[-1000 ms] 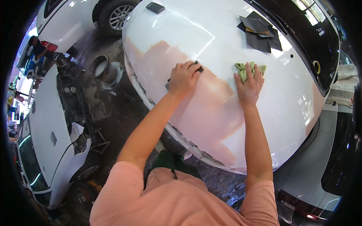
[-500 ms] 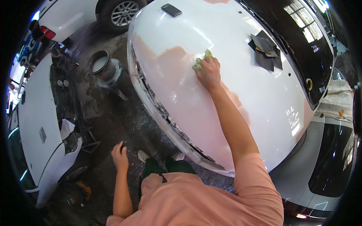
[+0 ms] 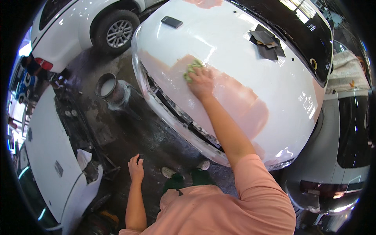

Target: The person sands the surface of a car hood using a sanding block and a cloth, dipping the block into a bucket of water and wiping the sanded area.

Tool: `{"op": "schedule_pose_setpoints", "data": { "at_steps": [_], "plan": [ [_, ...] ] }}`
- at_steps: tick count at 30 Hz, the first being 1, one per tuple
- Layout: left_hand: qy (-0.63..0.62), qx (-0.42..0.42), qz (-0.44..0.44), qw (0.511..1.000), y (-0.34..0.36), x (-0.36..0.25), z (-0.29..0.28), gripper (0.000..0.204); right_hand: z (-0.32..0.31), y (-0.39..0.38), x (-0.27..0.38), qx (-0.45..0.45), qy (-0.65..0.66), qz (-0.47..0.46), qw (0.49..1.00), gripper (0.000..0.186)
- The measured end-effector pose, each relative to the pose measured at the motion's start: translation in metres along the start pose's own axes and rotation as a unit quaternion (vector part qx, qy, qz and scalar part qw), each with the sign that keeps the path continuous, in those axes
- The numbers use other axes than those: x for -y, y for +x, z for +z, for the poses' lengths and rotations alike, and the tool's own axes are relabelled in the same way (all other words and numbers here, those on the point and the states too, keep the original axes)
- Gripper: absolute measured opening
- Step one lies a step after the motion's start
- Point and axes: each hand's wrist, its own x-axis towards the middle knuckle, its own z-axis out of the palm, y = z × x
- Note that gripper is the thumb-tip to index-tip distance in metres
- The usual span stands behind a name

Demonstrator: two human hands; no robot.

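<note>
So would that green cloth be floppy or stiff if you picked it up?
The green cloth would probably be floppy, since it bunches into folds by the right hand's fingers. It's likely light too, being a small bit of crumpled fabric. Pushed, it might slide fairly easily, because the hood looks smooth and shiny.

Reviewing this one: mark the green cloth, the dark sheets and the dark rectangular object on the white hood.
green cloth (image 3: 191, 70), head view, on its uncovered folds
dark sheets (image 3: 263, 37), head view, on an upper sheet's face
dark rectangular object (image 3: 171, 21), head view, middle of its top face
</note>
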Motion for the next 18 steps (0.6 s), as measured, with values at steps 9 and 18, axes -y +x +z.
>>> {"op": "schedule_pose_setpoints", "data": {
  "at_steps": [9, 18],
  "plan": [
    [0.034, 0.048, -0.175, 0.983, -0.093, 0.264, -0.059, 0.033, -0.121, -0.136, -0.123, -0.04, -0.153, 0.265, 0.951, 0.043],
    [0.076, 0.087, -0.38, 0.918, -0.22, 0.291, -0.078, 0.026, -0.092, -0.156, -0.086, -0.108, -0.069, 0.254, 0.959, 0.036]
  ]
}}
